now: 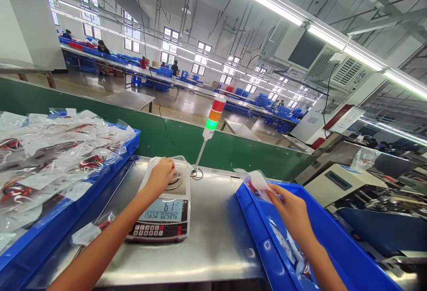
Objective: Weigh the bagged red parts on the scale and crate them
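Observation:
My left hand [162, 173] is over the pan of a digital weighing scale [185, 213], its fingers pinched on a clear plastic bag [178, 171] whose contents I cannot make out. Lit digits show on the scale's display [163, 211]. On the right, my right hand [290, 206] grips a clear plastic packet [258, 182] with a white slip and something red inside, at the near-left corner of a blue bin [245, 206]. More packets [288, 246] lie in that bin, partly behind my right forearm. Another packet [88, 233] rests on the metal table beside my left forearm.
A blue bin [131, 144] heaped with bagged red parts [91, 162] stands on the left. Behind the scale rises a signal light [213, 120] glowing green, before a green partition [167, 137]. A machine [336, 184] stands at right. Several people work at far tables.

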{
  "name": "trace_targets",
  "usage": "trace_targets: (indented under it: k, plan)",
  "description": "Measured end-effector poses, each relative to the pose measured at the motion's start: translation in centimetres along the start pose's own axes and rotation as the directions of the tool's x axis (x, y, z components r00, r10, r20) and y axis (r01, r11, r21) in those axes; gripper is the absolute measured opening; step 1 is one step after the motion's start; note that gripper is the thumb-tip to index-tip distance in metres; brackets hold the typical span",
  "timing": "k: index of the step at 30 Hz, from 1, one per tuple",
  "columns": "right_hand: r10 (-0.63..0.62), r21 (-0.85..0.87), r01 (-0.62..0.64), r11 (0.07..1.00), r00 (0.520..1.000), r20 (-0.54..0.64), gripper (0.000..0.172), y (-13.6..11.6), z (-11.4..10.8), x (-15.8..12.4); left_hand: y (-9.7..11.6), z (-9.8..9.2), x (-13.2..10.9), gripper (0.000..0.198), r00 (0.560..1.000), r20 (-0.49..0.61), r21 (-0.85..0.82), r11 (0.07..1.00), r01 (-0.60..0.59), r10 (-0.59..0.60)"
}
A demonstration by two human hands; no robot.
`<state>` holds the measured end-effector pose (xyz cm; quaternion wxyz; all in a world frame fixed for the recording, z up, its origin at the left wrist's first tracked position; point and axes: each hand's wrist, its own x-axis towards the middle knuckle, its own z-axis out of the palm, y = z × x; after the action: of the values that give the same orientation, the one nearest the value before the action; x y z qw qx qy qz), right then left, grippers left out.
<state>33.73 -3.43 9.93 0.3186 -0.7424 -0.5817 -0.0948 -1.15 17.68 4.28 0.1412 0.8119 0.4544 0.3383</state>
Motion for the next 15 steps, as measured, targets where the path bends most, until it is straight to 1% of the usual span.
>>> trace_targets:
  k: [2,4,6,8,10,11,12,13,14,15]
  plan:
    - [-0.171,0.109,0.169,0.98,0.985,0.009,0.039,-4.6,3.1,3.1,-0.7,-1.4,1.0,0.015,0.99,-0.105,-0.035,0.995,0.094,-0.097]
    - [-0.319,0.143,0.312,0.939,0.947,0.027,0.034,-8.6,6.6,5.7,-1.7,-3.8,1.6,0.014,0.956,-0.223,-0.084,0.981,0.176,-0.191]
    - [-0.44,0.138,0.429,0.893,0.896,0.065,0.034,-11.9,10.1,7.4,-2.9,-7.0,1.5,0.015,0.903,-0.342,-0.131,0.965,0.227,-0.259]
    - [-0.558,0.132,0.543,0.829,0.82,0.132,0.035,-14.1,13.3,8.0,-4.0,-10.6,0.8,0.016,0.829,-0.469,-0.155,0.953,0.262,-0.304]
    - [-0.672,0.154,0.654,0.741,0.713,0.203,0.036,-15.2,16.0,7.5,-4.8,-14.3,-0.3,0.017,0.733,-0.595,-0.154,0.942,0.3,-0.331]
    - [-0.719,0.18,0.698,0.693,0.657,0.225,0.037,-15.3,17.1,7.1,-5.0,-16.0,-0.9,0.017,0.677,-0.656,-0.142,0.936,0.322,-0.333]
    - [-0.756,0.21,0.728,0.653,0.612,0.23,0.038,-15.0,17.9,6.7,-5.2,-17.7,-1.4,0.017,0.623,-0.714,-0.113,0.931,0.348,-0.319]
    - [-0.78,0.239,0.743,0.625,0.586,0.219,0.037,-14.4,18.5,6.3,-5.4,-19.2,-2.0,0.018,0.579,-0.763,-0.061,0.924,0.377,-0.286]
    - [-0.79,0.263,0.745,0.613,0.581,0.195,0.036,-13.5,18.8,6.0,-5.5,-20.5,-2.7,0.02,0.549,-0.801,0.011,0.91,0.414,-0.24]
    - [-0.786,0.28,0.736,0.616,0.596,0.164,0.036,-12.4,18.9,5.7,-5.7,-21.7,-3.3,0.022,0.538,-0.821,0.096,0.884,0.457,-0.189]
